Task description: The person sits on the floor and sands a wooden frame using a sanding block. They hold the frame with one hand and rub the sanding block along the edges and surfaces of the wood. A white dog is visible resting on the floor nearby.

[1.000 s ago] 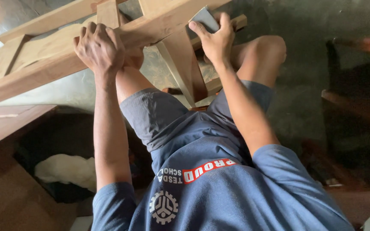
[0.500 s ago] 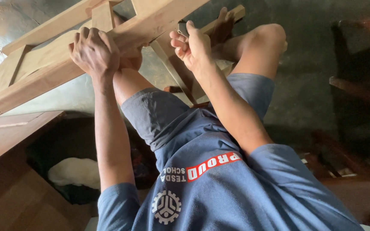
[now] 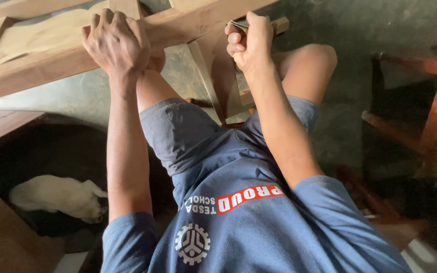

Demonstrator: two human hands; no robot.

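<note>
At lower left, a pale cloth (image 3: 56,196) lies in a dark recess beside a brown wooden panel (image 3: 1,242). Above it, an unfinished wooden frame (image 3: 31,71) runs across the upper part of the view, its long rail slanting upward to the right. The left hand (image 3: 116,43) lies over this rail, knuckles up, fingers curled over the far edge and clamped on the wood. The frame rests above the person's bent knees, with one leg of the frame (image 3: 206,81) descending between them. Right of centre, the right hand (image 3: 249,43) is closed in a fist around a folded grey sheet of sandpaper (image 3: 239,23), only the edge of which shows above the fingers; the sheet touches the underside of the rail. At far right, a dark wooden chair frame (image 3: 421,131) stands on the concrete floor (image 3: 350,30), well apart from both hands.
</note>
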